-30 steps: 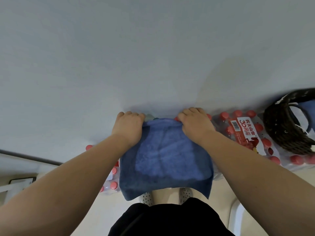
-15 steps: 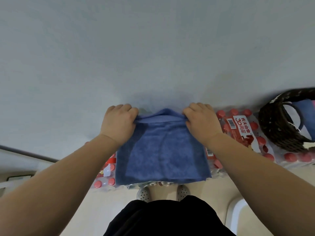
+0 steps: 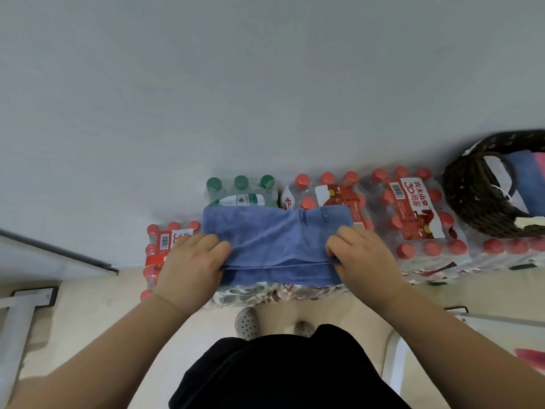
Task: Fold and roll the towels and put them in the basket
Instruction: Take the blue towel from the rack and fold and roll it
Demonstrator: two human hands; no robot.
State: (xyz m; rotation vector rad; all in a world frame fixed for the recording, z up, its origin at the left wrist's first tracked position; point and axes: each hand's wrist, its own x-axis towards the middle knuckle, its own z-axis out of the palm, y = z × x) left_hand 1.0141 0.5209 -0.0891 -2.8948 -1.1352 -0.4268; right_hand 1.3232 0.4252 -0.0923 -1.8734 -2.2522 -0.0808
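Both hands are on the folded blue terry towel [image 3: 274,240], which lies flat across shrink-wrapped packs of red-capped water bottles [image 3: 413,211]. The left hand [image 3: 191,264] grips its left edge, fingers curled onto the cloth; the right hand [image 3: 362,255] pinches the right edge. The dark woven wicker basket [image 3: 477,196] sits far right, blue cloth inside.
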